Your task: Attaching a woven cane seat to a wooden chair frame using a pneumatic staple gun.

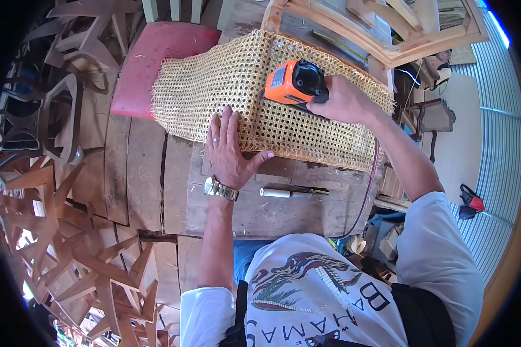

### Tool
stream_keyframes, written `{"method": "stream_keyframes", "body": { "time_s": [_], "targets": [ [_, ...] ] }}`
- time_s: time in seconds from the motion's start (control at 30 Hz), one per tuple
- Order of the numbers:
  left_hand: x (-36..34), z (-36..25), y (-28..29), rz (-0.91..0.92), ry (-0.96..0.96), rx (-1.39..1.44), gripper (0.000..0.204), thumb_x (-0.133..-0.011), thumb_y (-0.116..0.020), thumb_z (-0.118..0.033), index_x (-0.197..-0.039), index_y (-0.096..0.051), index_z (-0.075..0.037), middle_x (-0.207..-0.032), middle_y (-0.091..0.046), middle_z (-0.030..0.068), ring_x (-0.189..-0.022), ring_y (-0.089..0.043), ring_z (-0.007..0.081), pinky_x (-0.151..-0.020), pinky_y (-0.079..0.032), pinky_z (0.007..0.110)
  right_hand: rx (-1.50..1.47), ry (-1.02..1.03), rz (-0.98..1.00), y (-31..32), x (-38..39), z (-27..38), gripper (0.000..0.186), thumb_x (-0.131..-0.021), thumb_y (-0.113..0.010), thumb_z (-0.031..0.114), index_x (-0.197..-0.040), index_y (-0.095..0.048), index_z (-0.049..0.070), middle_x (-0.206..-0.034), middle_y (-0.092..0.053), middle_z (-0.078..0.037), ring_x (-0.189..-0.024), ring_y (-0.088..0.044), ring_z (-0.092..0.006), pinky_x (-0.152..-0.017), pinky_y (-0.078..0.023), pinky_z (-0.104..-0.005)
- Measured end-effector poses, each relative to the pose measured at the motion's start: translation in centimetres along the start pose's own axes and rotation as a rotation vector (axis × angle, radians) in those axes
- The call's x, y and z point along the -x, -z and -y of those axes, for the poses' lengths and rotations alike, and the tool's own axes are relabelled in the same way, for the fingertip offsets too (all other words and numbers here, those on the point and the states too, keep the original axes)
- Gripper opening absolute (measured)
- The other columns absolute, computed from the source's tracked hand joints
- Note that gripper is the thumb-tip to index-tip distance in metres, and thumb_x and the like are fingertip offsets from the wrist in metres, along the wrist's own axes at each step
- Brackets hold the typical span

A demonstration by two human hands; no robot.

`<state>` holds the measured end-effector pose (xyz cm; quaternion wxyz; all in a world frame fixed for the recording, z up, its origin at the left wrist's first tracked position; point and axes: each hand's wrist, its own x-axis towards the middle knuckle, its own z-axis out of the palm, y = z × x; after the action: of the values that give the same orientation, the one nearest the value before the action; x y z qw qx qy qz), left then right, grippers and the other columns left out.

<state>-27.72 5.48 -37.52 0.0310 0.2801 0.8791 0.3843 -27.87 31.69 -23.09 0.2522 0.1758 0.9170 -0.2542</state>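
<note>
The worn, grey wooden worktop [312, 217] fills the middle of the frame. Across its upper part lies the cane webbing [312, 136], its long axis running from left to right and dipping slightly toward the right. It is pale straw-yellow, woven in an open lattice of small holes, with a frayed left end and a crease dividing it near the middle. That left end overlaps a smooth red seat [136, 72] with rounded corners, upper left of the frame.

The left hand [233, 155] is spread and unclenched, fingers flat on the weave, thumb out along its lower edge. The orange power tool [292, 84], boxy with a rounded black top, sits above the webbing at upper centre, its orange end pointing left. The right hand [340, 99] grips its other end. Below the webbing lies a white cylindrical handle [276, 192]; a metal-banded wristwatch [221, 188] circles the left wrist.
</note>
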Motion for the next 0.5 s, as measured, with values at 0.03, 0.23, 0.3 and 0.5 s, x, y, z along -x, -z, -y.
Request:
{"method": "stream_keyframes", "body": {
  "time_s": [0.03,0.23,0.3,0.5],
  "targets": [
    [0.0,0.0,0.0,-0.003,0.0,0.003,0.113,-0.06,-0.072,-0.073,-0.14,-0.039,-0.002,-0.149,-0.036,0.0199,-0.139,-0.028,0.0438,-0.113,-0.021,0.057,0.004,0.0,-0.001,0.0,-0.1,-0.1,0.033,-0.073,-0.071,0.024,-0.096,-0.068,0.0,-0.077,-0.069,-0.012,-0.071,-0.065,-0.0199,-0.072,-0.051,-0.033],
    [0.0,0.0,-0.1,-0.008,0.002,0.007,0.112,-0.059,-0.074,-0.072,-0.14,-0.04,-0.002,-0.149,-0.036,0.0197,-0.139,-0.028,0.0442,-0.113,-0.021,0.057,0.039,0.035,-0.019,-0.1,-0.4,-1.1,0.036,-0.073,-0.072,0.023,-0.102,-0.068,0.003,-0.084,-0.071,-0.012,-0.077,-0.066,-0.0203,-0.079,-0.051,-0.033],
    [0.0,0.0,-0.1,0.006,0.016,0.004,0.113,-0.058,-0.074,-0.072,-0.14,-0.04,-0.003,-0.15,-0.036,0.0197,-0.139,-0.028,0.0442,-0.113,-0.021,0.057,0.002,0.019,-0.004,-0.1,-0.2,-0.8,0.037,-0.073,-0.072,0.023,-0.104,-0.068,0.004,-0.086,-0.071,-0.012,-0.08,-0.067,-0.0203,-0.081,-0.051,-0.0325],
    [-0.1,-0.1,-0.3,-0.005,0.022,0.015,0.113,-0.057,-0.075,-0.072,-0.14,-0.04,-0.003,-0.149,-0.037,0.0193,-0.139,-0.028,0.0442,-0.113,-0.021,0.057,0.048,0.013,0.003,-0.1,-0.7,-0.9,0.038,-0.073,-0.072,0.023,-0.104,-0.068,0.004,-0.087,-0.071,-0.012,-0.08,-0.067,-0.0202,-0.081,-0.051,-0.0328]
  ]
}}
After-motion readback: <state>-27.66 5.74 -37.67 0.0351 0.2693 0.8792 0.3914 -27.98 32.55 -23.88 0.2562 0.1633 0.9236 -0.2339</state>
